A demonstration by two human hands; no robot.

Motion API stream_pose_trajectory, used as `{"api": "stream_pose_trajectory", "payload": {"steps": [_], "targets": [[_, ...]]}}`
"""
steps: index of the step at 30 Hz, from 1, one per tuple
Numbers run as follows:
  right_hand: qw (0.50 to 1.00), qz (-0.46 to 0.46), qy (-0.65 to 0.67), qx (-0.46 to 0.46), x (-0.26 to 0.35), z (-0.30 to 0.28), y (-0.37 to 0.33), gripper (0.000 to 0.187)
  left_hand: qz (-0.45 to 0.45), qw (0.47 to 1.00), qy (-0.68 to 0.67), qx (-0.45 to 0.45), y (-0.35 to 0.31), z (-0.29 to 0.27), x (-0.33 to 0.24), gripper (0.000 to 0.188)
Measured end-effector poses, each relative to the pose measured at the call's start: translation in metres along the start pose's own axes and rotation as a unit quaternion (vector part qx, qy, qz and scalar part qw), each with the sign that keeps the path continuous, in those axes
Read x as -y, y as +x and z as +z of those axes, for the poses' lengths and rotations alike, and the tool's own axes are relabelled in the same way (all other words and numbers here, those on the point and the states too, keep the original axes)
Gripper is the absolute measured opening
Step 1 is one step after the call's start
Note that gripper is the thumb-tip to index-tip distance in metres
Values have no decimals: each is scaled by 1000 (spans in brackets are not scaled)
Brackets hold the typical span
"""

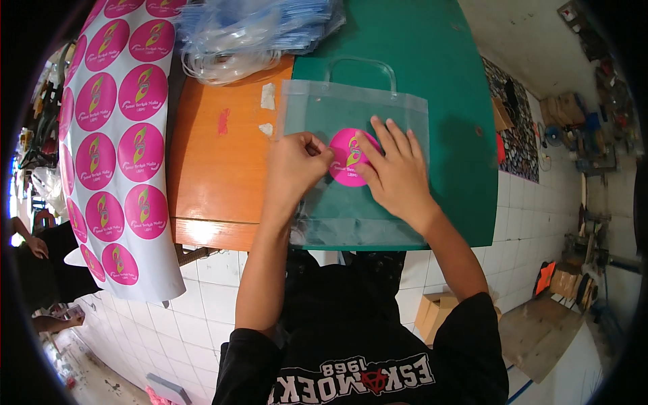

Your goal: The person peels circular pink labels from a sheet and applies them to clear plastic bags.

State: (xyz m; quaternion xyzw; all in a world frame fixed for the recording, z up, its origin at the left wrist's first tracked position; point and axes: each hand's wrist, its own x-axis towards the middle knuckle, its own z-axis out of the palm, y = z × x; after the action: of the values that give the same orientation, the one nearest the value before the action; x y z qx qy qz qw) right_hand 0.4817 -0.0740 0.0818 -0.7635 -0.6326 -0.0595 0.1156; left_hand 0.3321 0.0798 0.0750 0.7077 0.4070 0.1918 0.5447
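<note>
A clear plastic bag [314, 108] with a looped handle lies flat on the green tabletop, its left edge over the orange part. On the bag is a round pink sticker [344, 177] with a yellow-green motif. My right hand [403, 172] rests palm down, fingers spread, over the sticker's right side and the bag. My left hand [300, 165] is closed in a pinch at the sticker's left edge. Whether it grips that edge or only touches it, and what its curled fingers hold, I cannot make out.
A long sheet of pink round stickers [111, 162] hangs over the table's left side. Behind it, a stack of clear bags [260, 30] lies at the far edge. Cardboard boxes [435, 317] stand on the tiled floor at right. At far left another person's hand [37, 246] shows.
</note>
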Motion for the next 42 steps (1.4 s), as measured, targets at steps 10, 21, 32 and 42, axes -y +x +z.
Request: {"api": "stream_pose_trajectory", "payload": {"steps": [10,21,32,42], "targets": [[999,11,-14,43,6,3,-12,59,-3,1000,10,-2,1,0,0,15],[999,6,-7,48,17,3,-18,65,3,1000,26,-5,2,-1,-5,17],[999,9,29,40,23,5,-25,70,13,999,30,-3,4,1,-2,21],[999,19,18,42,34,2,-32,69,24,999,36,-14,5,3,4,21]]}}
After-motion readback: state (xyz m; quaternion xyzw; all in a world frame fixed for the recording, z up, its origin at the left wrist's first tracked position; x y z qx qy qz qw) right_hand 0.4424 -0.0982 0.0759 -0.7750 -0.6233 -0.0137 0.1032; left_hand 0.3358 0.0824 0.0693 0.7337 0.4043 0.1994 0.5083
